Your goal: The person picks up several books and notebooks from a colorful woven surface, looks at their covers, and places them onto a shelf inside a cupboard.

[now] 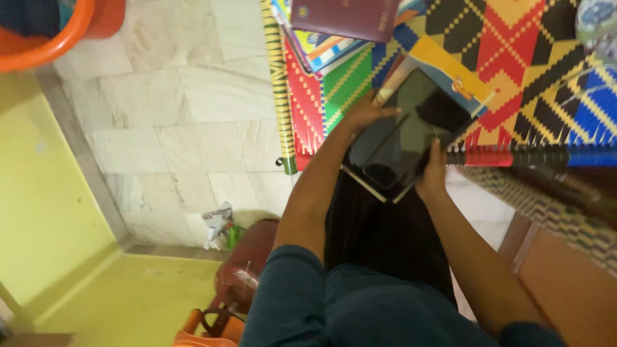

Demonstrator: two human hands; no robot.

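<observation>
A dark tablet [411,132] with a black glossy screen lies tilted at the near edge of a table covered with a bright patterned cloth [533,58]. My left hand [367,112] rests on the tablet's upper left edge, fingers spread over it. Gripping the tablet's lower right edge is my right hand [434,173]. An orange-and-blue book [450,71] lies under the tablet's far end.
A stack of books topped by a maroon one [347,19] sits at the table's far left. An orange tub [58,29] stands at the top left on the pale tiled floor [186,115]. Crumpled paper [218,225] and a brown bag [247,263] lie below.
</observation>
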